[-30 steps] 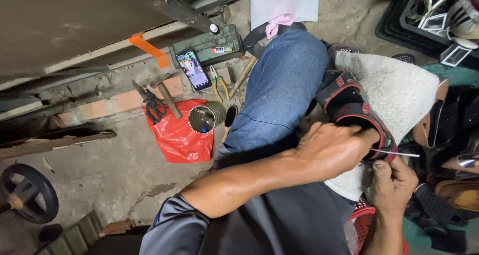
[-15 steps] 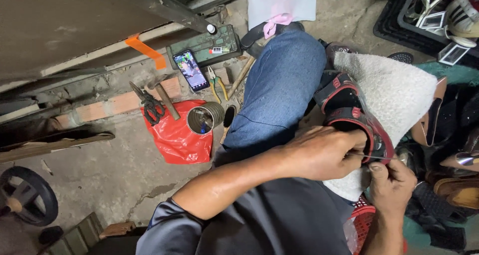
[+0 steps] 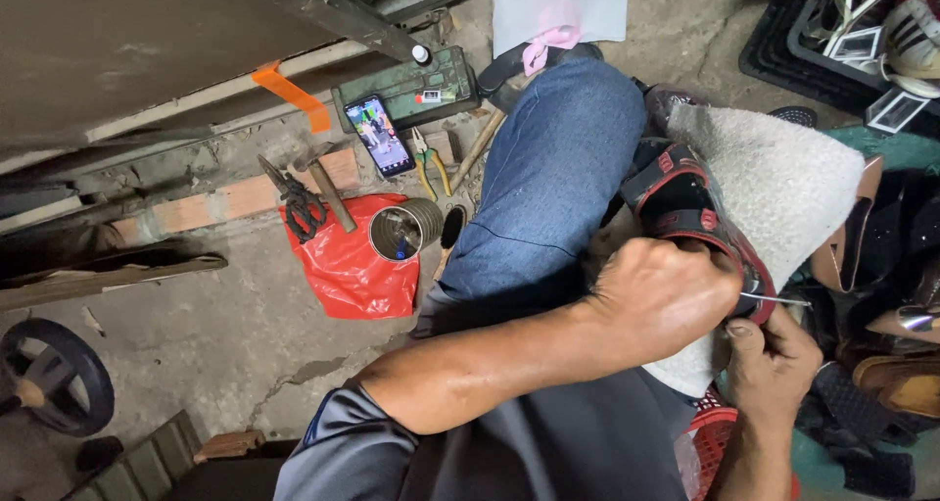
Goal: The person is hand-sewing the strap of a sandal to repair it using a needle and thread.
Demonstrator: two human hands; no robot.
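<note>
Cracked concrete floor (image 3: 225, 334), tools beside knee. Black-red sandal (image 3: 690, 207) lay on cloth-covered lap; my left hand (image 3: 666, 300) clamped it, right hand (image 3: 774, 359) fingers pinched needle (image 3: 778, 299). Risk: needle slipping, pricking thumb.

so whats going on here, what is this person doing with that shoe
A person sits on the ground with a black and red shoe resting on a white fleecy cloth over the lap. The left hand presses down on the shoe's edge, while the right hand is at a thin metal needle sticking out of the shoe's side. On the floor to the left lie a red plastic bag, a tin can, scissors, a hammer, pliers and a phone.
</note>
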